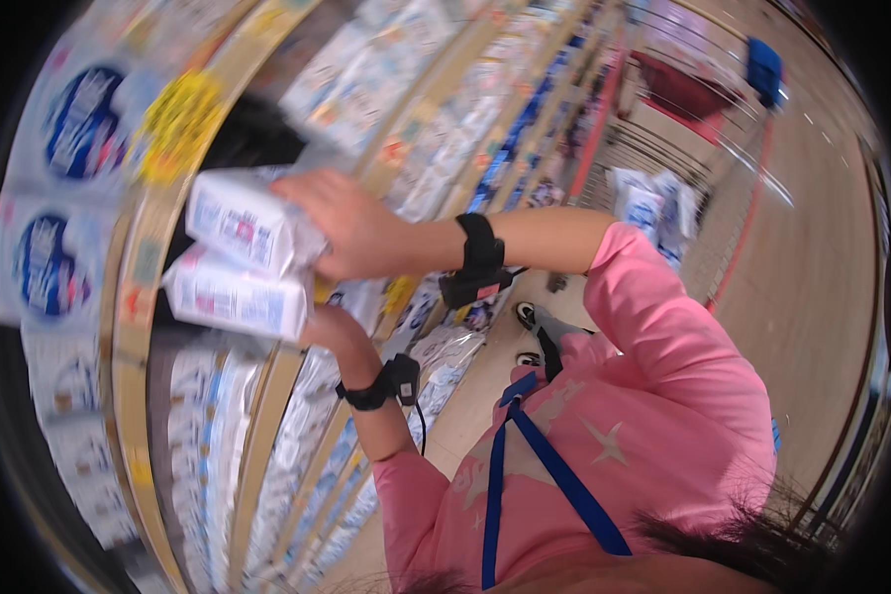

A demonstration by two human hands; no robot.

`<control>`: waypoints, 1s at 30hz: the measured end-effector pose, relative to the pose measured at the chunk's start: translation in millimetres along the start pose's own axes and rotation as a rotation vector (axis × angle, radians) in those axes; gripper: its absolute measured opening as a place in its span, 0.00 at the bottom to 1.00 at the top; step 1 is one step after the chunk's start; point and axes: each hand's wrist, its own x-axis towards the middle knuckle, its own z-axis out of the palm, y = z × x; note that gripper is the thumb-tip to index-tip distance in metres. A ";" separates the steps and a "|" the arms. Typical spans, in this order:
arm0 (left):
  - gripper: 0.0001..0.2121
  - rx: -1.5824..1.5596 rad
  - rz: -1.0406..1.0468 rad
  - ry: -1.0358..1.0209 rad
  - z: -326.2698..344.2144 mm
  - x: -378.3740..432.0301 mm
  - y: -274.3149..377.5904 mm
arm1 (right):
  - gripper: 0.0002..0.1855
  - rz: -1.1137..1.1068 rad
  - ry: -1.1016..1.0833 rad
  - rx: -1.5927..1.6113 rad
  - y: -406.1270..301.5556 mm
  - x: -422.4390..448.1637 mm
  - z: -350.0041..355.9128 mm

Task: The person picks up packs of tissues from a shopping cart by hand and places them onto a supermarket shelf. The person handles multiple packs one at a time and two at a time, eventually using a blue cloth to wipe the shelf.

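Two white plastic-wrapped packs with printed sides are between my hands, one above the other in the picture. My right hand (353, 223) grips the end of the upper pack (241, 223). The lower pack (234, 293) has my left hand (330, 327) at its near end, with the fingers partly hidden behind it. Both packs are at the front edge of a store shelf (137, 275), before a dark gap. Black straps with small devices are on both wrists.
Shelves of packaged goods (275, 416) run along the left and below. A yellow tag (182, 126) hangs on the shelf edge. At upper right, a wire shopping cart (653, 152) holds white-and-blue packs (650, 204). My feet are on the aisle floor beside the shelves.
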 end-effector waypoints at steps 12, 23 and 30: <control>0.26 0.167 0.177 -1.113 207.3 -259.8 -17.9 | 0.38 0.850 0.309 -0.499 43.7 -192.8 -285.9; 0.27 0.396 -0.538 -1.422 454.4 -497.0 -189.1 | 0.40 1.666 0.089 -0.712 292.0 -342.9 -498.4; 0.25 0.744 -0.585 -1.471 542.4 -552.8 -289.2 | 0.42 1.732 -0.055 -1.043 417.8 -365.0 -532.9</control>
